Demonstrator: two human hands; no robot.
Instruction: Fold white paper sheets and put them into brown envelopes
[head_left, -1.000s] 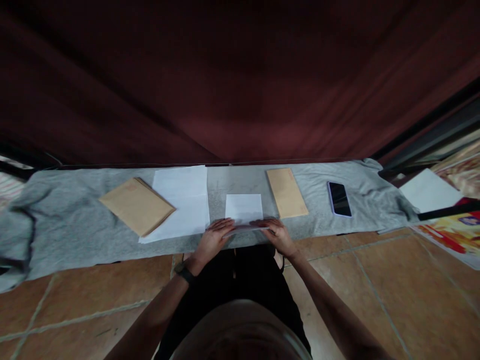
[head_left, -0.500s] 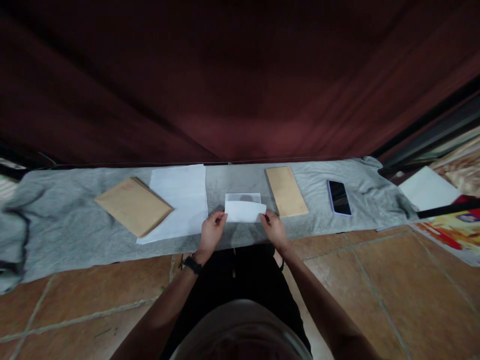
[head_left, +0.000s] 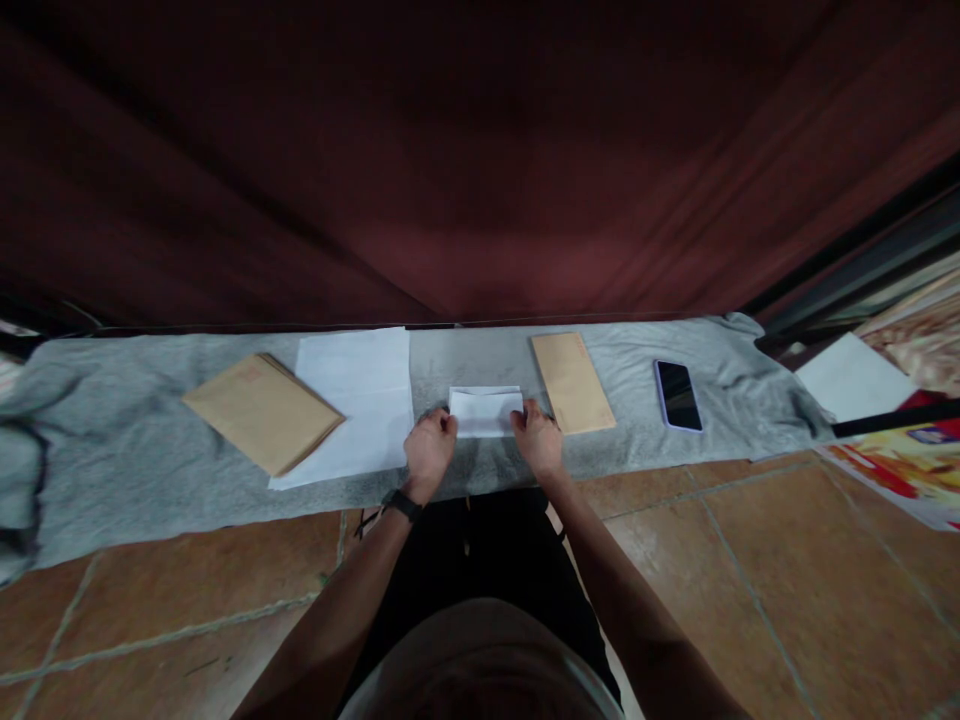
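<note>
A folded sheet of white paper [head_left: 486,412] lies crosswise on the grey cloth in front of me, its upper flap nearly level with the edge beneath. My left hand [head_left: 430,442] pinches its left end, fingers curled. At the opposite end, my right hand [head_left: 538,436] has thumb and fingers closed on the paper. Just right of that hand is a single brown envelope [head_left: 574,383]. To the left, a stack of brown envelopes [head_left: 262,412] rests partly over flat white sheets [head_left: 360,400].
A phone [head_left: 678,396] with a purple edge lies farther right on the grey cloth [head_left: 150,440]. Behind the cloth hangs a dark red curtain [head_left: 480,200]. A colourful printed sheet [head_left: 907,470] and a white sheet [head_left: 855,378] are at the far right. Tiled floor [head_left: 750,560] lies below.
The paper's raised flap has come down against the layer beneath, so the paper looks flatter and narrower. Both hands have shifted slightly and now grip nearer its ends.
</note>
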